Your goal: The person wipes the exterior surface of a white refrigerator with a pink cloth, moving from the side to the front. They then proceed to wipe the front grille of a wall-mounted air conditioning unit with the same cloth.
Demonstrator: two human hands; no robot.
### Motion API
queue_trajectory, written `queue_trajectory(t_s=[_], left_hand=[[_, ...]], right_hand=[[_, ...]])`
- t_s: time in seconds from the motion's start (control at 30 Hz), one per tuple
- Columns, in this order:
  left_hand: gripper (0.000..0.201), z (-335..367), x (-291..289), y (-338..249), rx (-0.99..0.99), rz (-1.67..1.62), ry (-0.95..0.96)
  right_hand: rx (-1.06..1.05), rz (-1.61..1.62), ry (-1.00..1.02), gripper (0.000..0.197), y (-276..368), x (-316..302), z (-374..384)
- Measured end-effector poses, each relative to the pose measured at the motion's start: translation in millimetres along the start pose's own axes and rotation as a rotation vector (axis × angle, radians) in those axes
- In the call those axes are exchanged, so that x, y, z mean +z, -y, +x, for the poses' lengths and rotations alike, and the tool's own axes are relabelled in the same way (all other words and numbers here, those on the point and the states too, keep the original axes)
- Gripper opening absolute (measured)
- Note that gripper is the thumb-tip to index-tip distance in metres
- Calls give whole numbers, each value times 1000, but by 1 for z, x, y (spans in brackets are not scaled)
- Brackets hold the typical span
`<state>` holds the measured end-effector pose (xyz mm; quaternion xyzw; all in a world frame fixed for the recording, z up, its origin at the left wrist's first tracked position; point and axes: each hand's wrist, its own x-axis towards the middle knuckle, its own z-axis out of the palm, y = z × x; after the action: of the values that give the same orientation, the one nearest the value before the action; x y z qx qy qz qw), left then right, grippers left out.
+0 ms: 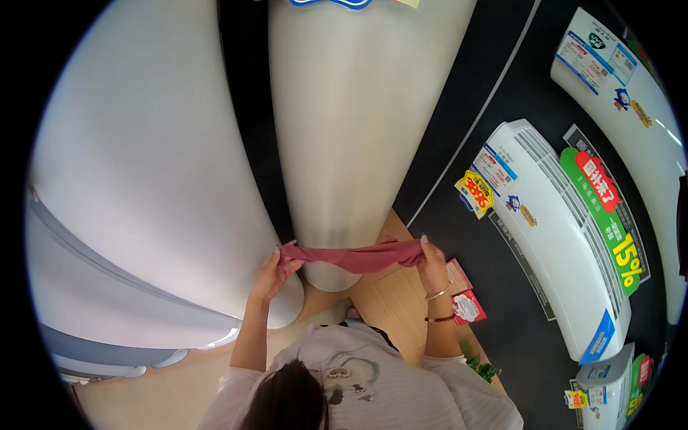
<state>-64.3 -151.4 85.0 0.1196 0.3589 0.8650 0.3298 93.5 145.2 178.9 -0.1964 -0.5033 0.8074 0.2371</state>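
Observation:
A dusty-red cloth (352,259) is stretched sideways between my two hands, gathered into a narrow band that sags slightly in the middle. My left hand (274,275) pinches its left end between thumb and fingers. The other end is gripped by my right hand (433,266), whose wrist carries a bangle and a beaded bracelet. Behind the cloth rises a tall, rounded cream floor-standing unit (344,136); whether the cloth touches it I cannot tell. Close by my left hand stands a larger white rounded unit (158,165).
White wall-mounted air conditioners (552,244) with coloured tags and stickers hang on the dark wall (476,251) at the right. A wooden platform (390,308) lies below the cloth. Red cards (468,307) and a green plant (481,362) sit near my right forearm. More pale units line the left.

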Motion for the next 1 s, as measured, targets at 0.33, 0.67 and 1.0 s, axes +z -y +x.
queue_trajectory(t_s=[0.33, 0.67, 1.0], left_hand=[[35, 49, 81, -36, 208, 357, 89], [31, 38, 139, -63, 409, 609, -217], [24, 46, 136, -43, 469, 423, -294]], right_hand=[[18, 366, 327, 19, 53, -47, 82], [145, 344, 225, 21, 94, -22, 118], [357, 298, 144, 24, 82, -29, 142]])
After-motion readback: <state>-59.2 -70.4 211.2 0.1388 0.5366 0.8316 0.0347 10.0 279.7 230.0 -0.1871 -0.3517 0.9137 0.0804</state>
